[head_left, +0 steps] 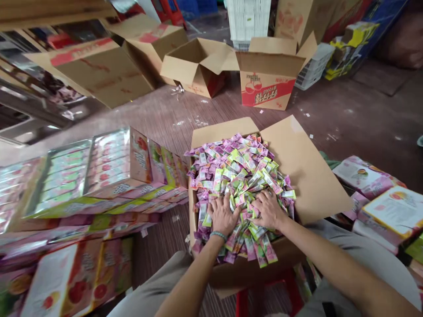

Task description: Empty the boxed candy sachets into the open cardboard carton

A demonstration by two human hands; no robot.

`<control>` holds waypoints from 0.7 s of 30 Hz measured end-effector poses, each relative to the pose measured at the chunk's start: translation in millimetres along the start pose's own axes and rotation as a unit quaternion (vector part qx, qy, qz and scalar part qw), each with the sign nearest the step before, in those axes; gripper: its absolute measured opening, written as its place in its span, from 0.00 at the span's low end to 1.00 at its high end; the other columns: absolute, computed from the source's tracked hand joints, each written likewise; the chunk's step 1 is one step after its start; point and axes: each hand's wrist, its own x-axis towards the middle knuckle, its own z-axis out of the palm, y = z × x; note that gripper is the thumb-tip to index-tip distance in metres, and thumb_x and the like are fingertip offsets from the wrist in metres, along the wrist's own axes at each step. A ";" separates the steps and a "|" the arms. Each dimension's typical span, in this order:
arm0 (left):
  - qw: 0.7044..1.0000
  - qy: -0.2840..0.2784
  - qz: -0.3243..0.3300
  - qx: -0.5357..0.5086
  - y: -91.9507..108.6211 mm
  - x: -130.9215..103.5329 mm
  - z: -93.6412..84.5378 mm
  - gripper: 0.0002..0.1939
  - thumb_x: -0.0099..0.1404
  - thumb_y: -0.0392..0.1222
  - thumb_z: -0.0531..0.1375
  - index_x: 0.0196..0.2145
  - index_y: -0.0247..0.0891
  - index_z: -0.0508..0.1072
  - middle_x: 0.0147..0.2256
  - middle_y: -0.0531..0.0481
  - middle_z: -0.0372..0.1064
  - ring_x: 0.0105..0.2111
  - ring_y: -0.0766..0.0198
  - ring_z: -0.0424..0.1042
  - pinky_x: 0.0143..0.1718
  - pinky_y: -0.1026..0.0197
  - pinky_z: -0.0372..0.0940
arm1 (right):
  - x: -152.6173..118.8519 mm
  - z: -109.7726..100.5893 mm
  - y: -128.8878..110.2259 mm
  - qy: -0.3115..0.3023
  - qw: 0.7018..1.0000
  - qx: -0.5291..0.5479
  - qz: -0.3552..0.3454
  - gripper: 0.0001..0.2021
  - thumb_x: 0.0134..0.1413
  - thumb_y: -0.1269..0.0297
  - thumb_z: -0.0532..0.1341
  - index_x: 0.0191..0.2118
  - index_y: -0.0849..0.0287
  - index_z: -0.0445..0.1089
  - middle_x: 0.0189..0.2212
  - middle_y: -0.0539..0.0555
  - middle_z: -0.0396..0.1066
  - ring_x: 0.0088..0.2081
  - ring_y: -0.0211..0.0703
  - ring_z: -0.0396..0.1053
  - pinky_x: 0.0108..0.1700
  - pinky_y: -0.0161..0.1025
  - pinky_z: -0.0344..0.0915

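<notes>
A heaped pile of small pink-purple and green stick sachets fills an open cardboard box between my knees. My left hand lies palm down on the near part of the pile, fingers apart, with a beaded bracelet at the wrist. Close by on its right, my right hand also presses onto the sachets, its fingers spread and slightly bent. Some fingertips are partly hidden among the sachets. Neither hand visibly lifts one.
Stacked trays of packed pink and green boxes stand at left. More printed boxes lie at right. Beyond are open cartons and a white plastic crate. A red stool shows beneath the sachet box.
</notes>
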 end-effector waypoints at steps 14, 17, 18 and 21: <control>0.996 -0.086 -0.029 -0.022 14.6 19.8 -23.3 0.41 0.74 0.57 0.57 0.78 0.35 0.56 0.70 0.27 0.62 0.71 0.33 0.58 0.72 0.30 0.48 | 18.0 -15.5 13.5 -0.029 0.999 -0.021 -0.015 0.29 0.71 0.41 0.63 0.58 0.65 0.75 0.55 0.68 0.69 0.60 0.64 0.60 0.65 0.57 0.60; 0.997 -0.073 0.001 -0.030 0.3 4.4 -42.3 0.44 0.70 0.59 0.62 0.77 0.40 0.59 0.73 0.27 0.55 0.72 0.30 0.57 0.71 0.30 0.50 | -1.7 -42.2 -6.3 -0.010 1.000 -0.011 -0.024 0.28 0.70 0.43 0.65 0.63 0.61 0.72 0.63 0.67 0.66 0.66 0.66 0.57 0.67 0.62 0.59; 0.997 -0.062 0.017 -0.035 -6.4 -0.2 -47.1 0.44 0.68 0.59 0.64 0.76 0.41 0.60 0.74 0.28 0.53 0.73 0.30 0.56 0.71 0.30 0.51 | -8.8 -50.0 -11.9 -0.008 1.000 -0.001 -0.029 0.28 0.69 0.44 0.66 0.64 0.59 0.71 0.65 0.67 0.64 0.68 0.67 0.56 0.68 0.64 0.59; 0.995 -0.004 0.064 -0.074 -31.2 -12.7 -58.6 0.41 0.65 0.56 0.66 0.72 0.43 0.66 0.73 0.30 0.54 0.73 0.32 0.56 0.70 0.32 0.55 | -30.6 -69.0 -22.6 0.006 0.999 0.014 -0.052 0.31 0.66 0.53 0.69 0.70 0.54 0.67 0.72 0.66 0.58 0.72 0.68 0.54 0.70 0.66 0.58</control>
